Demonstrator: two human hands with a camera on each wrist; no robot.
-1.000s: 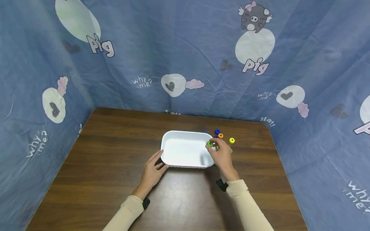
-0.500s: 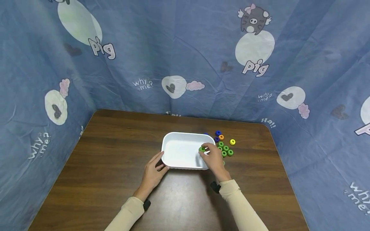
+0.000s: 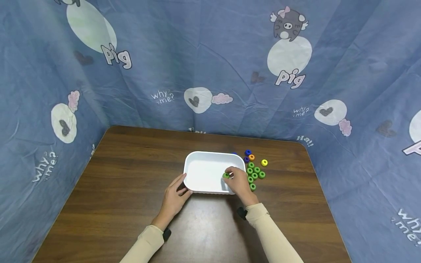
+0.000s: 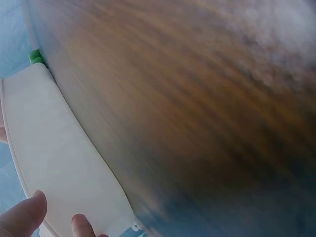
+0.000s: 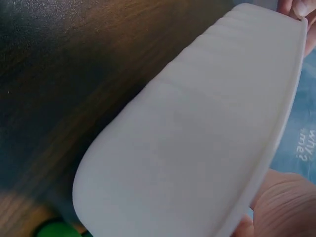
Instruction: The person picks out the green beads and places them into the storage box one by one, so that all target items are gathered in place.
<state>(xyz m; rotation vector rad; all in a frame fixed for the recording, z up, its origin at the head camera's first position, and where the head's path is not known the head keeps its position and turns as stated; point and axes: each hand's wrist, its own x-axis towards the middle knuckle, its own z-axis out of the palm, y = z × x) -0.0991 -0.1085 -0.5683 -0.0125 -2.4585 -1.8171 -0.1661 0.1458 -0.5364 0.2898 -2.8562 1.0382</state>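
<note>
Over the right part of the white tray [image 3: 205, 170], the right hand [image 3: 239, 184] pinches a green bead [image 3: 226, 175], probably light, hard and a little slippery, best gripped by its rounded sides, while the left hand [image 3: 174, 199] holds the tray's near left corner between parted thumb and fingers.

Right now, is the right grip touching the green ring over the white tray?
Touching. The head view shows it: the right grip pinches the green ring, with no gap showing between them.
</note>
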